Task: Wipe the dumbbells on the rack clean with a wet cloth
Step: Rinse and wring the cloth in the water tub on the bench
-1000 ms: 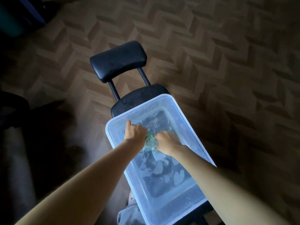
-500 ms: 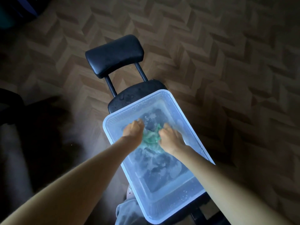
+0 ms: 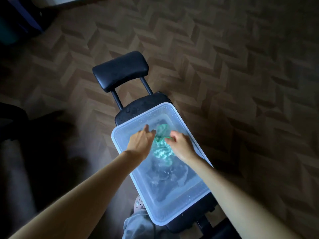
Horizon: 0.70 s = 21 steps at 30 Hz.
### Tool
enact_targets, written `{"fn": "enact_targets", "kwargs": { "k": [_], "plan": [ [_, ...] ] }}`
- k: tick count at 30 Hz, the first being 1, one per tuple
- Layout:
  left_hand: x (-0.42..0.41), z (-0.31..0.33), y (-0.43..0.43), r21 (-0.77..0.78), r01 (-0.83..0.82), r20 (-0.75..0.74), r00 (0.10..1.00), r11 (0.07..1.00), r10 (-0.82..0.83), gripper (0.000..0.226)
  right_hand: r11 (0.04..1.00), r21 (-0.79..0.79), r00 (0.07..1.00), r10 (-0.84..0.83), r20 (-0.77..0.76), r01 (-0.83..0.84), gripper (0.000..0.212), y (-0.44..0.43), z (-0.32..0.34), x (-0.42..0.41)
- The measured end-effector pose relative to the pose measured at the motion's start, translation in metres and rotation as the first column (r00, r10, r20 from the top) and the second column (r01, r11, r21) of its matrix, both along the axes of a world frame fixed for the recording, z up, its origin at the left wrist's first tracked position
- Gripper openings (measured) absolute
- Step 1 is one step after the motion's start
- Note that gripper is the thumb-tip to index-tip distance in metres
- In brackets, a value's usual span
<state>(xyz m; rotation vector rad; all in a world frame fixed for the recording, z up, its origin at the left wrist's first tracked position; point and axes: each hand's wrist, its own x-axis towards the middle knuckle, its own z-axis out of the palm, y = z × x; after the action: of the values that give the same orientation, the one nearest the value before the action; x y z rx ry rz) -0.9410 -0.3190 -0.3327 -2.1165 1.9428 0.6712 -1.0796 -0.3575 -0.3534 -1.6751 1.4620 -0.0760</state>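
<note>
Presently, cloth-wetting stage. Good practice, as judged: soak the green cloth (image 3: 162, 152) through, then wring it over the clear tub (image 3: 120, 149) so drips stay off the floor (image 3: 241, 66). Left hand (image 3: 140, 144) and right hand (image 3: 181, 147) each grip the cloth with curled fingers. It lies between them, touching both, inside the water-filled tub on the black padded surface (image 3: 127, 111). Dumbbells and rack are out of view.

Clear tub (image 3: 185, 121) on black bench (image 3: 136, 109)
</note>
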Motion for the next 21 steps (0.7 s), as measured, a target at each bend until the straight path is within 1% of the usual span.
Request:
{"fn": "enact_targets", "kwargs": {
  "k": [1,2,3,5,7,8,10,11,13,14,15,16,17,19,20,21],
  "plan": [
    [-0.002,-0.01,0.0,0.038,-0.029,-0.052,0.998,0.999,0.03,0.035,1.0,0.025,0.999,0.02,-0.034,-0.019,0.018,0.002,-0.009,0.004],
    [-0.003,-0.023,-0.001,0.085,-0.058,-0.098,0.993,0.995,0.067,0.037,0.998,0.055,0.997,0.04,-0.059,-0.036,0.016,0.003,-0.019,0.008],
    [-0.003,-0.036,-0.002,0.137,-0.08,-0.14,0.985,0.987,0.099,0.04,0.995,0.084,0.995,0.068,-0.079,-0.061,0.021,0.005,-0.03,0.011],
    [0.0,-0.055,-0.005,0.229,-0.082,-0.173,0.977,0.97,0.123,0.042,0.975,0.158,0.98,0.172,-0.095,-0.156,0.027,0.004,-0.045,0.016],
    [0.004,-0.074,-0.006,0.294,-0.043,-0.167,0.981,0.955,0.095,0.042,0.943,0.22,0.958,0.273,-0.086,-0.249,0.03,0.002,-0.058,0.017],
    [0.005,-0.081,-0.006,0.313,-0.023,-0.137,0.988,0.949,0.069,0.041,0.937,0.227,0.949,0.295,-0.111,-0.265,0.031,0.0,-0.066,0.017],
    [0.002,-0.087,-0.007,0.292,-0.036,-0.068,0.996,0.956,0.058,0.038,0.945,0.208,0.933,0.295,-0.206,-0.253,0.031,-0.003,-0.071,0.018],
    [-0.001,-0.087,-0.007,0.264,-0.065,-0.071,0.994,0.962,0.087,0.039,0.943,0.215,0.925,0.303,-0.229,-0.256,0.029,-0.003,-0.071,0.018],
    [-0.005,-0.084,-0.007,0.154,-0.102,-0.061,0.992,0.983,0.112,0.038,0.917,0.262,0.908,0.36,-0.216,-0.301,0.018,0.0,-0.067,0.02],
    [-0.006,-0.082,-0.007,0.128,-0.136,-0.051,0.988,0.982,0.143,0.033,0.912,0.271,0.908,0.366,-0.205,-0.307,0.017,0.001,-0.066,0.02],
    [-0.005,-0.078,-0.007,0.125,-0.172,-0.064,0.981,0.977,0.181,0.029,0.924,0.247,0.914,0.345,-0.214,-0.291,0.018,0.0,-0.064,0.019],
    [-0.003,-0.077,-0.008,0.167,-0.206,-0.102,0.969,0.964,0.224,0.029,0.941,0.213,0.921,0.312,-0.235,-0.264,0.02,-0.001,-0.065,0.017],
    [-0.001,-0.073,-0.01,0.211,-0.227,-0.132,0.957,0.951,0.258,0.032,0.943,0.214,0.921,0.304,-0.243,-0.255,0.022,-0.003,-0.063,0.015],
    [0.004,-0.064,-0.011,0.18,-0.21,-0.11,0.967,0.961,0.232,0.047,0.929,0.271,0.933,0.307,-0.186,-0.252,0.024,-0.001,-0.063,0.012],
    [0.004,-0.063,-0.011,0.148,-0.201,-0.109,0.97,0.968,0.218,0.059,0.942,0.257,0.945,0.267,-0.189,-0.215,0.027,0.002,-0.061,0.011],
    [0.003,-0.06,-0.011,0.115,-0.18,-0.102,0.976,0.977,0.191,0.068,0.973,0.192,0.964,0.17,-0.204,-0.131,0.028,0.004,-0.057,0.01]
  ]
}}
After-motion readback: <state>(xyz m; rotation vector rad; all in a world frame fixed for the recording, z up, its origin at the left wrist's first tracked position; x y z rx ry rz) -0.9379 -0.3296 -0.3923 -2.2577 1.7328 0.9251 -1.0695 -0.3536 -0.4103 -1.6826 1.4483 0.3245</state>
